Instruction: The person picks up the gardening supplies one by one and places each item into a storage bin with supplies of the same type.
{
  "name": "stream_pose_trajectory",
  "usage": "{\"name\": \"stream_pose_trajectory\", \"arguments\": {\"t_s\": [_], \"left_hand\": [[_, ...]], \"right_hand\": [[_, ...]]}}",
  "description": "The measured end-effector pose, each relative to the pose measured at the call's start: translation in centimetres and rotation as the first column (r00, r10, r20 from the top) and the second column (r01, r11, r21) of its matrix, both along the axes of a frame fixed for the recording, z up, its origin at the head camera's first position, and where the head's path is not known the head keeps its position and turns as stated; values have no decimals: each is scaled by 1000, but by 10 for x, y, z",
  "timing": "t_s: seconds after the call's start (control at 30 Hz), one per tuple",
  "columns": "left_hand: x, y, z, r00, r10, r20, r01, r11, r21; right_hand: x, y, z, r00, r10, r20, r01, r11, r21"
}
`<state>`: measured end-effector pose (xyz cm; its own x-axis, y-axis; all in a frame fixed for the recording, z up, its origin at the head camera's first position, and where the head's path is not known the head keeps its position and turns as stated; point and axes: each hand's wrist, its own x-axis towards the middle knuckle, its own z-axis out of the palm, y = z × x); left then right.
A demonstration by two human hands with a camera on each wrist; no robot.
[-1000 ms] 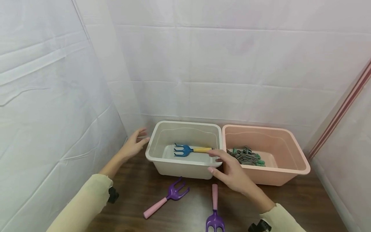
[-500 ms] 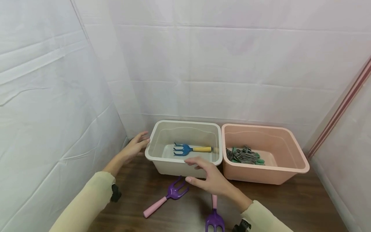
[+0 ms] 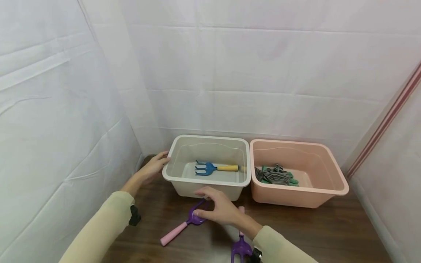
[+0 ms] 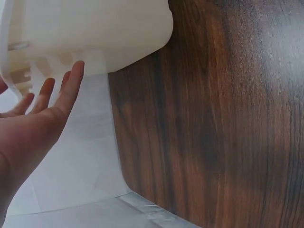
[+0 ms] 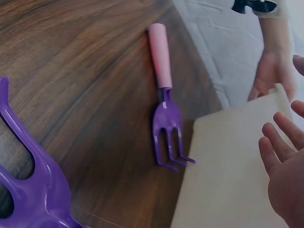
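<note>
My left hand [image 3: 152, 168] is beside the left end of a whitish plastic bin [image 3: 184, 187], fingertips right at its rim; in the left wrist view its fingers [image 4: 71, 88] reach along the wall, loosely spread. In front of the bin my right hand [image 3: 222, 210], thumb and fingers apart around nothing, overlaps the head of a purple hand fork [image 3: 175, 233] in the head view. That pink-handled fork [image 5: 166, 114] lies on the table, its tines toward the bin. A second purple fork [image 3: 241, 248], partly hidden by my right forearm, points its tines toward me. Inside the bin lies a blue hand fork [image 3: 207, 168] with a yellow handle.
A pink bin [image 3: 289, 199] stands just right of the whitish one, with striped, green-tipped gloves [image 3: 277, 177] in it. Both rest on a dark wood table [image 3: 329, 226]. White sheeting [image 3: 243, 73] hangs behind and at both sides.
My right hand has moved left and toward me, from the whitish bin's right front corner to above the left purple fork. My left hand has come closer to the bin's rim.
</note>
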<state>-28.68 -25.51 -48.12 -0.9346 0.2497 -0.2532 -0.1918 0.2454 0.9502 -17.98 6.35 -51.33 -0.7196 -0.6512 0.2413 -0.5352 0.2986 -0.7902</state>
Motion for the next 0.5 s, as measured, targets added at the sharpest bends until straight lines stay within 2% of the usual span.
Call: {"name": "stream_pose_trajectory", "arguments": {"t_s": [0.17, 0.37, 0.5], "left_hand": [[0, -7, -1, 1000, -18, 16, 18, 999, 51], [0, -10, -2, 999, -34, 38, 31, 996, 81], [-2, -7, -2, 999, -40, 33, 37, 995, 89]], "right_hand": [[-2, -18, -14, 999, 21, -28, -20, 999, 40], [0, -39, -35, 997, 38, -69, -26, 987, 160], [2, -48, -49, 999, 23, -36, -16, 982, 186]]}}
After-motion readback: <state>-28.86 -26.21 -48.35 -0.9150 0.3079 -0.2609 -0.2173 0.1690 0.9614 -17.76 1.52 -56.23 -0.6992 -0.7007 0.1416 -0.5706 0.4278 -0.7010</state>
